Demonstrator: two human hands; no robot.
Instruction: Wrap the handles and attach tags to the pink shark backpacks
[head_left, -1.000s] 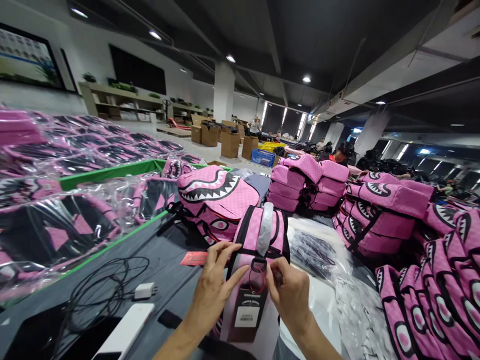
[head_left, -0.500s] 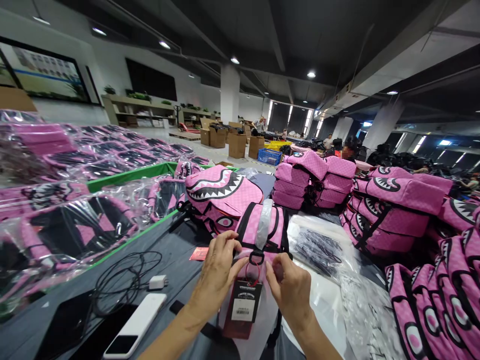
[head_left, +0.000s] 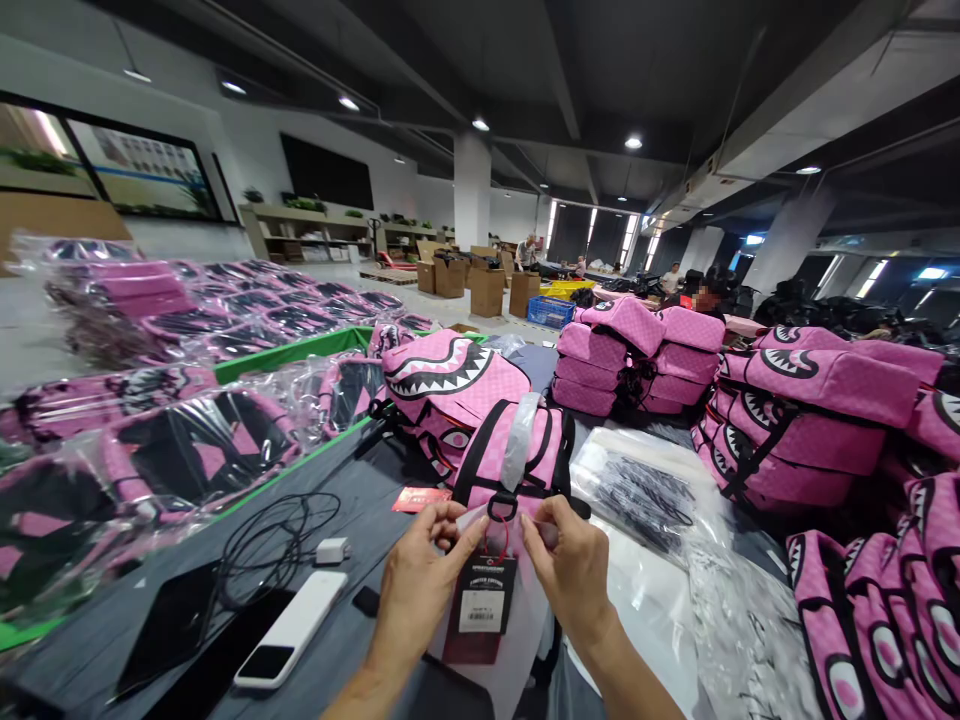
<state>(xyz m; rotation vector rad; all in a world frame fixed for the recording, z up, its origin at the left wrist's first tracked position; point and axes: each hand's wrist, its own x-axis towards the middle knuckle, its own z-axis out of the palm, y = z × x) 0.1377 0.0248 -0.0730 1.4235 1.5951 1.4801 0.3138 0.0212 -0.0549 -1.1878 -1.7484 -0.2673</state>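
Directly ahead lies a pink checked backpack point(head_left: 480, 465) with black straps and a clear wrap around its top handle. A dark hang tag point(head_left: 482, 610) with a white barcode label dangles on a red cord from its black loop. Behind the tag is a translucent plastic sheet point(head_left: 517, 640). My left hand point(head_left: 424, 560) is closed, thumb and fingers pinching the sheet left of the cord. On the other side my right hand point(head_left: 566, 560) pinches the sheet too. A second pink backpack point(head_left: 457, 375) with a shark-mouth print rests just beyond.
Clear plastic bags point(head_left: 637, 490) lie at right, beside stacked pink backpacks point(head_left: 810, 420). On the left are a white power bank point(head_left: 292, 630), a charger plug point(head_left: 332, 551), a coiled cable point(head_left: 262, 550) and a green-edged bin point(head_left: 300, 352) of bagged backpacks.
My left hand has come down off the backpack's strap to the sheet's edge. Both hands now pinch the sheet close to the cord. The view has swung slightly left.
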